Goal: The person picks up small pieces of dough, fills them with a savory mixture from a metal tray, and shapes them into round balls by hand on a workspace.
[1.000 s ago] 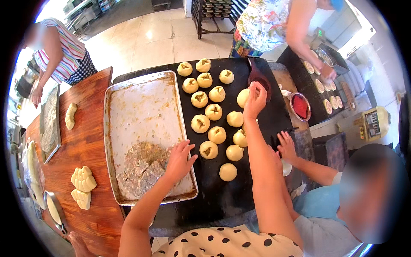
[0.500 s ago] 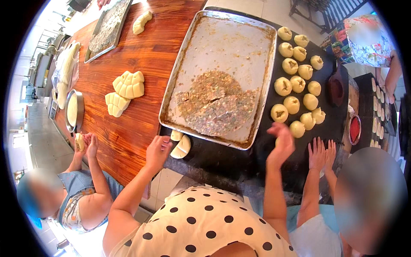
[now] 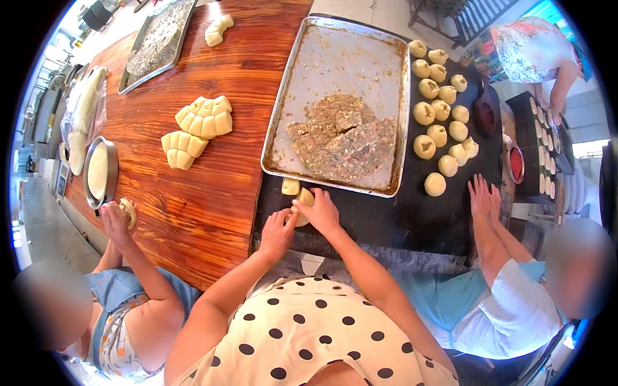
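On the black work surface (image 3: 418,228), below the metal tray (image 3: 344,58), my right hand (image 3: 318,212) has its fingers curled over a pale dough piece (image 3: 304,197). My left hand (image 3: 279,231) touches the same piece from the lower left, fingers closed at its edge, partly hiding it. A small dough cube (image 3: 290,186) lies just above them. The tray holds a patty of minced, speckled filling (image 3: 341,148). To its right stand several stuffed dough balls (image 3: 423,113), some pinched open on top.
Left is a wooden table (image 3: 212,244) with scored dough (image 3: 196,128), a second tray (image 3: 154,45) and a round pan (image 3: 98,170). Co-workers' hands work at left (image 3: 117,219) and rest at right (image 3: 479,196). A red-filled bowl (image 3: 515,164), dark scoop (image 3: 486,112) and another worker (image 3: 534,55) are at right.
The view has swung down and rightward. My right hand has left the dough balls for the dough below the tray, where my left hand has joined it, coming from the left.
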The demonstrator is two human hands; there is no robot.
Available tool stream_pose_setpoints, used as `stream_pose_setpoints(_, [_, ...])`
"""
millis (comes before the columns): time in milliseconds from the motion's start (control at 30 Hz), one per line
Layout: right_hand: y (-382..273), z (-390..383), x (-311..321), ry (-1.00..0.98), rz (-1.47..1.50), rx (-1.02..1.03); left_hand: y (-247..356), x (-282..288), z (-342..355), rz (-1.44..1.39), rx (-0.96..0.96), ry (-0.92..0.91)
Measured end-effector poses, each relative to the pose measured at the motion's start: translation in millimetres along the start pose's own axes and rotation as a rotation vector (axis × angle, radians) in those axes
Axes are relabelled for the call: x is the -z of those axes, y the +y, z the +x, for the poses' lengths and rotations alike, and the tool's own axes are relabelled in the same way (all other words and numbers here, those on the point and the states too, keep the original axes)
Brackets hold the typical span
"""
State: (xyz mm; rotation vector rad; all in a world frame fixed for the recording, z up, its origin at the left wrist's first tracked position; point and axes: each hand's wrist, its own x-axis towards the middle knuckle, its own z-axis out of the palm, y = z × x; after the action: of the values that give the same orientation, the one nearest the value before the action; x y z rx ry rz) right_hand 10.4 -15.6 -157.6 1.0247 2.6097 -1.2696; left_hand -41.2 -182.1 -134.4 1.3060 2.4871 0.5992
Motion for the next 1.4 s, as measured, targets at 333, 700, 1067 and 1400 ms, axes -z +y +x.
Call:
stream_pose_setpoints(333, [44.3,-49.5,-2.4,0.091,1.077,-0.467,19.1,-7.1,17.2,-0.300,0.246,-0.203])
stream_pose_setpoints(700, [146.5,-95.9,78.8,0.513,1.713,-0.553,38.0,-44.5,44.7,-0.631,0.361,-0.168])
stream_pose_setpoints(1067, [202.3,-61.6,146.9,0.685,0.192,-0.486,24.8,-24.5,49.3,-0.170,0.208,-0.144])
stream_pose_setpoints(1400, [182.2,-32.5,99.3,0.641,-0.528,-0.441,37.1,-19.7,53.4,-0.154,0.267,-0.245])
